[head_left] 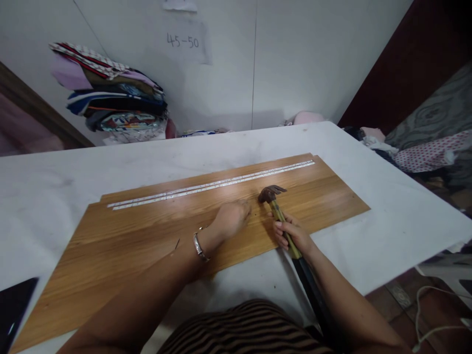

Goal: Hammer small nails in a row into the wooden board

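A claw hammer [283,221] is gripped by my right hand [291,233], the fingers wrapped round its yellowish upper handle. Its rusty head hangs just right of my left hand [233,216], claw pointing right, and the dark lower handle runs back toward my body. My left hand rests low over a wood-grain board [147,246], fingertips pinched together. Whatever lies between those fingertips is too small or hidden to make out. A thin dark nail-like piece [177,244] stands up from the board beside my left forearm. Two long silvery strips [214,185] lie along the board's far side.
The board lies on a white-covered table [391,231]. Folded cloths [118,98] are stacked at the back left against the wall. A dark flat device [16,305] sits at the left front edge. Spotted fabric [431,152] and a white cable [418,309] are off to the right.
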### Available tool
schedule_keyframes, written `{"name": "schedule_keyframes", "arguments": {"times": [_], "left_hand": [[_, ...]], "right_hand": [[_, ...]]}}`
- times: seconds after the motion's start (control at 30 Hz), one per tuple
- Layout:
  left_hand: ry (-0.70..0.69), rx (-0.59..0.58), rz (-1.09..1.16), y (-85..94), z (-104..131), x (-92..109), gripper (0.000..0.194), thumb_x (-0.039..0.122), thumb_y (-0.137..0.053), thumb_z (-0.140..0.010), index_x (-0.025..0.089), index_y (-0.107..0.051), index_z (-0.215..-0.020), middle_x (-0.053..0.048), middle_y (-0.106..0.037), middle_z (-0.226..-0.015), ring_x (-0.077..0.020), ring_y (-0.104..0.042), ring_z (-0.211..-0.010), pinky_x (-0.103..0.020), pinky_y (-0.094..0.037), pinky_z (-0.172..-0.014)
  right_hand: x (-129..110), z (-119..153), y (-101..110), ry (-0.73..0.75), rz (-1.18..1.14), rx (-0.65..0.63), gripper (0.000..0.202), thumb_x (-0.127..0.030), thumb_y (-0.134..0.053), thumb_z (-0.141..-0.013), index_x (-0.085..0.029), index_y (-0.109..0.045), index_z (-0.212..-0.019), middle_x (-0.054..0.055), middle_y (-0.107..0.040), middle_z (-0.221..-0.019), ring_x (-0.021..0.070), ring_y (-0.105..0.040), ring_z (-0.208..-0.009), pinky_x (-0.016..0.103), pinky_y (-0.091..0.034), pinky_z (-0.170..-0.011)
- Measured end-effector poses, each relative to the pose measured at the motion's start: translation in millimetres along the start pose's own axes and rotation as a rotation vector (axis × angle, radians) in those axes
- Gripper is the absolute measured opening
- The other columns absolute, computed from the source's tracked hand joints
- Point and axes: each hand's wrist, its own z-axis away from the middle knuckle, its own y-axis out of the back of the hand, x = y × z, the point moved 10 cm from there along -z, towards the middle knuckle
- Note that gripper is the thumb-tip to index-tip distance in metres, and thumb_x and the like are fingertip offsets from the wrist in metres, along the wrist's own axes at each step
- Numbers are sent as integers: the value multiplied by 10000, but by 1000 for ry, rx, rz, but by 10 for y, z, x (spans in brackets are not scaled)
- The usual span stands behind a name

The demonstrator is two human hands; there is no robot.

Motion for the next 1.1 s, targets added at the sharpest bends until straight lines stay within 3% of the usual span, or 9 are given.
{"name": "schedule_keyframes", "arguments": {"times": [0.3, 0.6, 0.73, 0.87, 1.1], "left_hand": [[40, -19, 32, -49, -42, 34, 234, 133, -402, -850, 136, -608, -739, -92, -641, -771, -178, -559, -677, -286, -396, -644], [96, 134, 165, -88, 104, -112, 160, 239, -496, -850, 158, -627, -807, -75, -636, -888, -180, -570, -794, -287, -431, -724], [109, 223, 169, 55, 293, -172, 155, 257, -501, -858, 165, -613, -915, -76, -598, -939, -186, -554, -870, -304, -438, -788], [117, 263, 195, 193, 579, -195, 186, 240, -435, -888, 184, -597, -816, -49, -580, -880, -168, -548, -841, -289, -435, -777], [263, 309, 239, 121, 1045, -419, 217, 275, -404, -895, 197, -605, -871, -39, -617, -866, -153, -584, -792, -267, -459, -719]], "right_hand": [[-40, 35, -41, 20, 11, -6, 333, -299, -651, -710, -162, -529, -988, -100, -456, -507, 37, -349, -283, 154, -274, -268], [-111, 244, -165, 18, 25, -77, 336, -277, -638, -760, -159, -550, -1062, -77, -456, -557, 31, -339, -301, 158, -257, -275], [-89, 302, -215, 5, 2, -100, 357, -279, -637, -766, -167, -541, -1091, -75, -470, -566, 30, -340, -304, 155, -268, -278], [6, 321, -305, -47, 37, -126, 348, -347, -621, -782, -164, -545, -1068, -76, -473, -553, 28, -332, -295, 152, -259, -273], [163, 298, -389, -98, 167, -152, 343, -403, -624, -775, -152, -552, -997, -82, -476, -527, 28, -340, -286, 147, -253, -269]]}}
